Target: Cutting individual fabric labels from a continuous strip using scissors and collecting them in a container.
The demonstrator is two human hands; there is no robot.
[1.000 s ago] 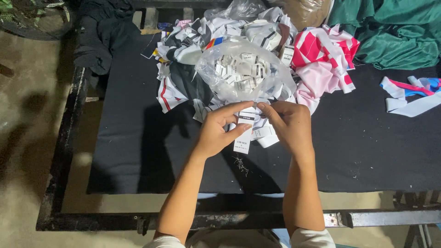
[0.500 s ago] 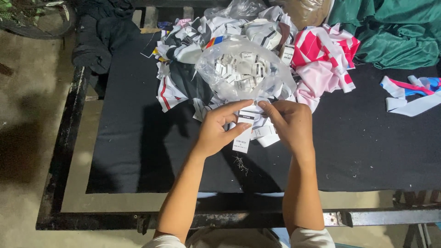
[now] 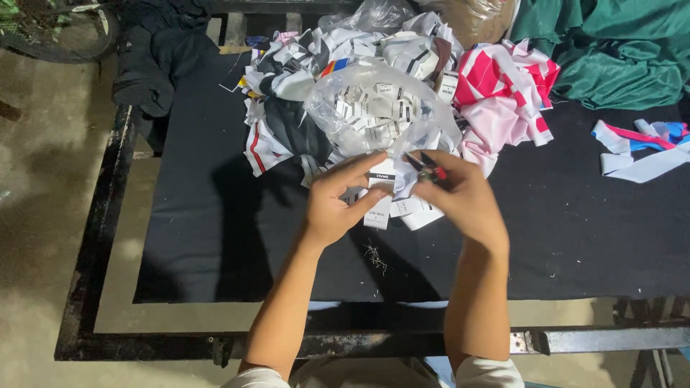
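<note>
My left hand pinches a small white garment label between thumb and fingers, held just above the black cloth-covered table. My right hand grips a small pair of thread snips with a red and black handle, its tip close to the label. More white labels lie under both hands. Right behind them sits a clear plastic bag full of white labels.
A heap of white, black and red fabric pieces lies behind the bag. Pink and red cloth and green cloth lie at the back right, coloured strips at the right edge. Thread scraps lie near me. Dark clothing hangs at back left.
My hands have drawn slightly apart. The right hand has turned, so the snips now show at its fingertips next to the label.
</note>
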